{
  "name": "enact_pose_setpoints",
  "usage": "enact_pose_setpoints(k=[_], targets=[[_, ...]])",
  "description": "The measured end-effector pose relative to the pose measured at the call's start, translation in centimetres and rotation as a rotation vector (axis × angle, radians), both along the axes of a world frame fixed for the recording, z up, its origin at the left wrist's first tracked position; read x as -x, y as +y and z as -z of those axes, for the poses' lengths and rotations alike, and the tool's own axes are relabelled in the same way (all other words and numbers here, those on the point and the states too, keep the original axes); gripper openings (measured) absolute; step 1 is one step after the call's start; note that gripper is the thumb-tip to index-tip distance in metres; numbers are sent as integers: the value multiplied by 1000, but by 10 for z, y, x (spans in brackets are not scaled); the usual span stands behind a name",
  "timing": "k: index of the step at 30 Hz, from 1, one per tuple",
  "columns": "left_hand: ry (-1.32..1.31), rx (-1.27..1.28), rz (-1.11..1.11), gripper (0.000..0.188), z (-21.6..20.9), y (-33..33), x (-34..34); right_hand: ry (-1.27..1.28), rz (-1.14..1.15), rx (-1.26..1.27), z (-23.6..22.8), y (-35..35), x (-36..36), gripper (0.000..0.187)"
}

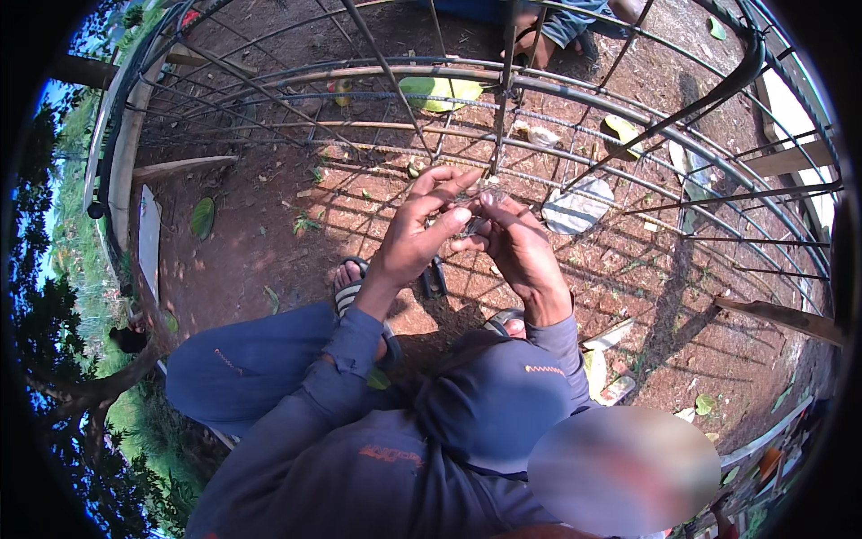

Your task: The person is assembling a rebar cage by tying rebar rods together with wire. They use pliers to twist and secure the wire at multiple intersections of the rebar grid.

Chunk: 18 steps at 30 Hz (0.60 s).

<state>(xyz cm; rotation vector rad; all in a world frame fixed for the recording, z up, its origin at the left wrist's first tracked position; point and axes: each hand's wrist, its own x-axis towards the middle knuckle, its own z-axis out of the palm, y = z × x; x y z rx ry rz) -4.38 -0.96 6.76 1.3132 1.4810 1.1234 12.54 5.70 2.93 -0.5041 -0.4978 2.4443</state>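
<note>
My left hand (pixel 422 229) and my right hand (pixel 519 247) meet in front of a round cage of steel bars (pixel 575 94). Together they pinch a short thin piece of tie wire (pixel 471 220) between the fingertips, just below an upright bar (pixel 500 117) of the cage. The left fingers are spread above the wire; the right fingers curl around its other end. Both forearms wear blue sleeves. I squat with sandalled feet (pixel 355 283) on red-brown soil.
The curved cage bars arc across the top and right. Another person's hand (pixel 530 45) holds the cage at the far top. Dry leaves, a pale scrap (pixel 579 207) and wooden boards (pixel 790 319) lie on the soil. Trees and grass lie to the left.
</note>
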Motion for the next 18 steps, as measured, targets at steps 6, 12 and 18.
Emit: enact_pose_setpoints(k=[6,12,18], targets=[[124,-148,288,26,-45,49,12,104,-59,-133,-21,16,-5,40],[309,-411,595,21,-100,75,45,302,-247,-5,-40,22,0,42],[186,-204,496,17,-150,62,70,358,-352,-163,-73,36,30,47]])
